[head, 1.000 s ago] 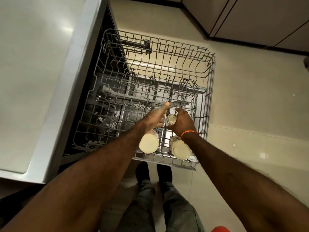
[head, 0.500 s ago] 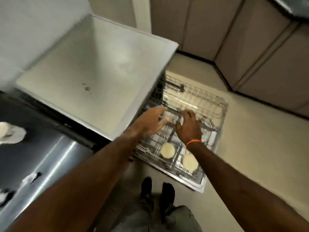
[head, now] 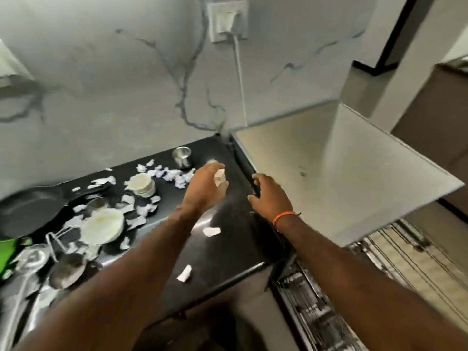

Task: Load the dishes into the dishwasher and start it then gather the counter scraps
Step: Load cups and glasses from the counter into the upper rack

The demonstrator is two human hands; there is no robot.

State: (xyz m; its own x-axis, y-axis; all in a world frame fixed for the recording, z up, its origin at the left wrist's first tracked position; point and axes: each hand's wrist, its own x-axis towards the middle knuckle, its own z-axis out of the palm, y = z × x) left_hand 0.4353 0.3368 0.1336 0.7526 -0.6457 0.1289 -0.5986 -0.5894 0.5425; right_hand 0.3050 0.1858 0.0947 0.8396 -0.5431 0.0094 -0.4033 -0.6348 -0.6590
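— Where's the glass?
— On the counter, at the left hand's one o'clock, partly hidden; contact unclear.
— The hands?
— Both slack, holding nothing. Right hand at three o'clock of it. Scraps at ten.

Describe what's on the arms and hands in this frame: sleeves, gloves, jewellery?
Both forearms are bare, with no sleeves in view. The hands, left hand and right hand, wear no gloves. The only item is a thin orange band round the right wrist. No rings or watch can be made out; the frame is motion-blurred.
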